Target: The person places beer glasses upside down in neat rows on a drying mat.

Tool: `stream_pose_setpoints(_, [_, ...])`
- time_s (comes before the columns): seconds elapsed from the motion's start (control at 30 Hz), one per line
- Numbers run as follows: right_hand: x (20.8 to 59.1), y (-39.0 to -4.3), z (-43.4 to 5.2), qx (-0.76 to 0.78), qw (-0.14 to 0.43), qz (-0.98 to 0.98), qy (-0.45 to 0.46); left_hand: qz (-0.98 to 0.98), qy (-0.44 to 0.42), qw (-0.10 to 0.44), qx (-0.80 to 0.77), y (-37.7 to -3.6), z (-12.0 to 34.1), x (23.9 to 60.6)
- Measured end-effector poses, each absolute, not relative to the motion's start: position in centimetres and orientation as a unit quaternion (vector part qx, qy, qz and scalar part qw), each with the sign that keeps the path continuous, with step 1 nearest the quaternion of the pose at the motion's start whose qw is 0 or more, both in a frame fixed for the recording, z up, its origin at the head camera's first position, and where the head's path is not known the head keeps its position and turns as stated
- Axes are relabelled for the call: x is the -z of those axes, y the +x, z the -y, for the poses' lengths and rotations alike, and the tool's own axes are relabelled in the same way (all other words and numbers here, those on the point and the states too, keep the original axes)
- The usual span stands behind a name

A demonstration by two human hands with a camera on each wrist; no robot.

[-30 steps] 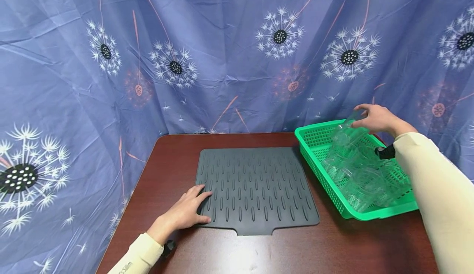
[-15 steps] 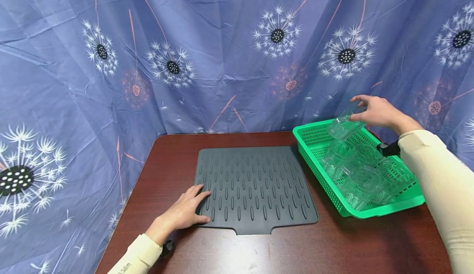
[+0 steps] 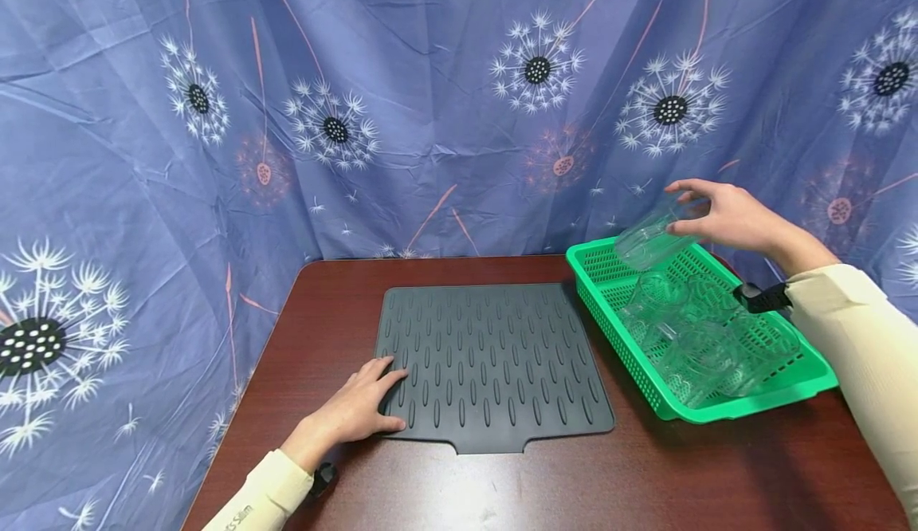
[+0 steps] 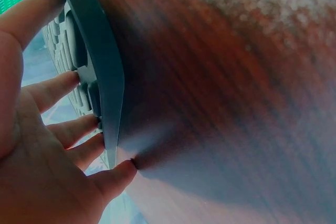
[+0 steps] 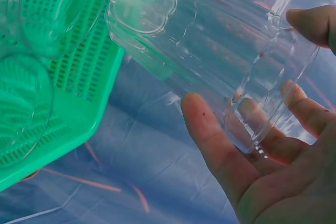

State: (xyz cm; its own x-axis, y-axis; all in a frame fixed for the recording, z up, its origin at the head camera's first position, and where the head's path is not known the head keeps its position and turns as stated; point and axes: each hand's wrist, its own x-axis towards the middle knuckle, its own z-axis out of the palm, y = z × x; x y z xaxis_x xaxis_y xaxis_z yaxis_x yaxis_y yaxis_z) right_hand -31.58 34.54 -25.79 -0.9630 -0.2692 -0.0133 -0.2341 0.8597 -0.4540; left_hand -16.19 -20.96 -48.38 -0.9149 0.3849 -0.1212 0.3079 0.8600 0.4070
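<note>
A clear glass mug (image 5: 205, 40), tilted, is gripped near its rim by my right hand (image 3: 727, 214), thumb on one side and fingers on the other. It hangs over the far left part of the green basket (image 3: 624, 348). Several more clear glasses (image 3: 706, 352) lie inside the basket. My left hand (image 3: 355, 405) rests with spread fingers on the left edge of the grey ridged mat (image 3: 495, 363). In the left wrist view, fingertips (image 4: 71, 77) touch the mat and the little finger reaches the table.
The brown wooden table (image 3: 330, 308) carries the mat at its middle and the basket at its right. A blue curtain (image 3: 430, 116) with dandelion prints hangs behind the table and along its left side.
My right hand has raised the glass mug out of the pile, and the mug has tipped and shifted a little left. My left hand has stayed on the mat.
</note>
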Motion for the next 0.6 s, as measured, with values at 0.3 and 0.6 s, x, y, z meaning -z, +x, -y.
stream_pose_setpoints(0.3, [25.8,-29.7,-33.2,0.256,0.022,-0.953,-0.163,-0.959,0.184,0.101,-0.189,-16.3,21.0,48.3])
stream_pose_setpoints(0.6, [26.9,-27.8,-31.0,0.294,0.006,-0.938,-0.184,-0.958,0.187,0.102,-0.193,-16.1,21.1,48.5])
